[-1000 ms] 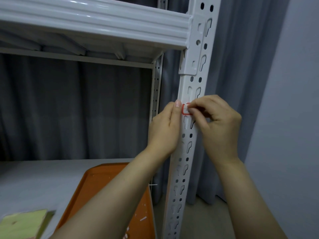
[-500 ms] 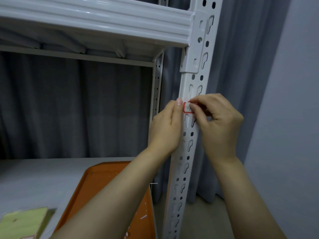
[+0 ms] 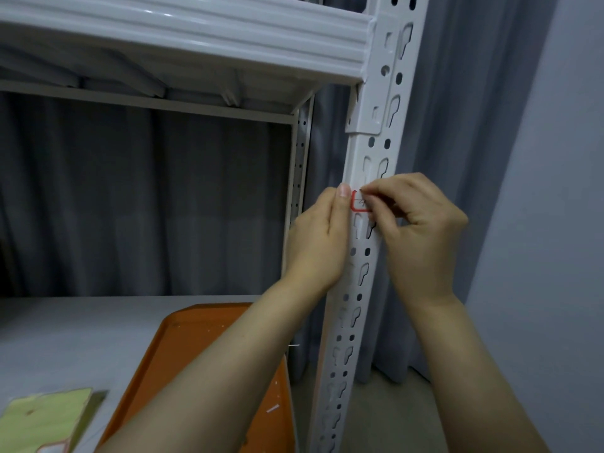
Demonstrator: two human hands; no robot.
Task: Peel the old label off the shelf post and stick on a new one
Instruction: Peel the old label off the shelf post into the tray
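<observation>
Label (image 3: pixel 359 202) on the front of the post (image 3: pixel 359 243): your right hand (image 3: pixel 421 230) pinches its upper corner with curled fingertips, your left hand (image 3: pixel 318 243) grips the post's edge just beside it; a hasty pull would probably tear it, leaving scraps stuck.

The shelf post (image 3: pixel 359 240) is glossy white, patterned with paired rows of dark round holes and keyhole slots. On it, the label (image 3: pixel 359 204) is white with a red rounded border (dark scribble inside). Left of the post, an orange tray (image 3: pixel 183 354) flecked white; behind the post, grey pleated curtains (image 3: pixel 163 207).
</observation>
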